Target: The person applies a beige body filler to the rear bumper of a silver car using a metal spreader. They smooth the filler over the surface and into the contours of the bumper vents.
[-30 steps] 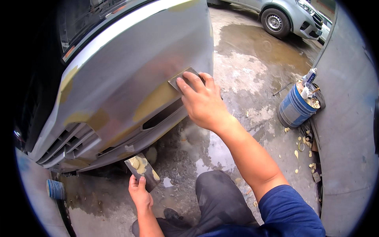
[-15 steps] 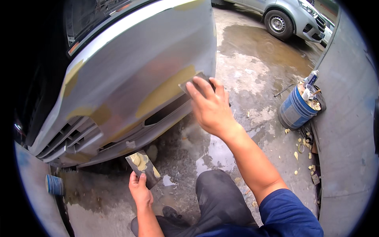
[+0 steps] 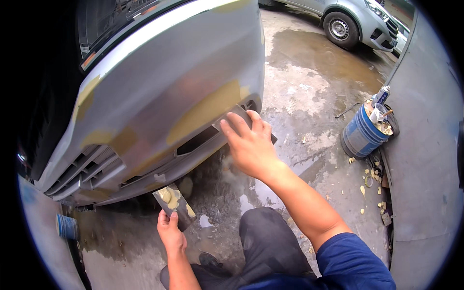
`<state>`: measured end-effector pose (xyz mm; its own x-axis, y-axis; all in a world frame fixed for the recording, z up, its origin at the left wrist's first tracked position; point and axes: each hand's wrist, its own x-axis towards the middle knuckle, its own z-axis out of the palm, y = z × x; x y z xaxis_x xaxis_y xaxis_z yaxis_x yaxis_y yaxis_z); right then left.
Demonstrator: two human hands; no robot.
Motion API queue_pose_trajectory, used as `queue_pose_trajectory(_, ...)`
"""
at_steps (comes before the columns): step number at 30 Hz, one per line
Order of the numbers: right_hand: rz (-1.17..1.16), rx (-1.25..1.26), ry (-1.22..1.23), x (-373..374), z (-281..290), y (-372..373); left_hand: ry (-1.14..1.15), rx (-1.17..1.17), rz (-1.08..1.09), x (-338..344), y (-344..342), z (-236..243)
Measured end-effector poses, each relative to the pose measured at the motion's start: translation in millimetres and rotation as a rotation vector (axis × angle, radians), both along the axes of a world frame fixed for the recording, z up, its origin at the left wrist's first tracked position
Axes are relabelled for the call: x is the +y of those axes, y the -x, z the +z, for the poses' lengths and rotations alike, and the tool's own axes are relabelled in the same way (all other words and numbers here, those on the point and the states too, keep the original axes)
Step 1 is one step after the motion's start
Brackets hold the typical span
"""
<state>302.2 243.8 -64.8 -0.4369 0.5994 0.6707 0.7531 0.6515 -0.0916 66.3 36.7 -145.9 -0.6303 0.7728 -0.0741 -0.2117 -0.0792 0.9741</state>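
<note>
Your right hand [image 3: 253,150] is gripping a dark flat spreader [image 3: 241,111] at the grey bumper [image 3: 145,108], contact being unclear, while your left hand [image 3: 171,232] is pinching a dark plate [image 3: 184,213] beneath it. Pale filler [image 3: 168,197] is sitting unused on that plate, and a broad yellowish patch [image 3: 205,111] is already covering the bumper's side, so the spreading is looking well advanced but unfinished.

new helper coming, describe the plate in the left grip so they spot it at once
Find the big grey vehicle panel at upper left. Below its lower edge, a dark rectangular plate is held in the left grip. Pale yellow paste sets it apart from the bare-looking plate in the right grip.
</note>
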Motion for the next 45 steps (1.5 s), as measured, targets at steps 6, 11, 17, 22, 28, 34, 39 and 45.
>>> queue_pose_trajectory(6, 0.012, 0.159, -0.017, 38.0, 39.9, -29.8, 0.000, 0.014, 0.000, -2.1, -1.0, -1.1)
queue_pose_trajectory(11, 0.059, 0.125, 0.052, 39.0, 40.7, -19.6, 0.010, 0.003, 0.021, -2.0, -4.2, 0.3)
queue_pose_trajectory(17, 0.033, 0.083, 0.013, 20.3, 3.4, -20.8, 0.019, 0.011, -0.025, 4.8, -0.7, -3.8)
queue_pose_trajectory(22, 0.008, 0.161, 0.023, 30.5, 12.8, -43.0, -0.013, -0.006, -0.016, 5.2, -13.0, 8.8)
queue_pose_trajectory(28, 0.076, 0.193, 0.023, 57.9, 25.7, -41.3, -0.046, -0.003, -0.035, 0.7, -18.4, 13.6)
queue_pose_trajectory(34, 0.070, 0.114, 0.127, 19.0, -5.1, -49.0, -0.123, -0.052, -0.098, 3.3, -29.3, 30.8)
queue_pose_trajectory(39, 0.343, 0.231, 0.249, -46.2, -5.4, -39.2, -0.158, -0.072, -0.148, 11.2, -52.6, 56.9)
queue_pose_trajectory(45, 0.551, 0.133, 0.184, -71.8, -2.3, -11.1, -0.109, 0.008, -0.191, 10.8, -65.6, 63.5)
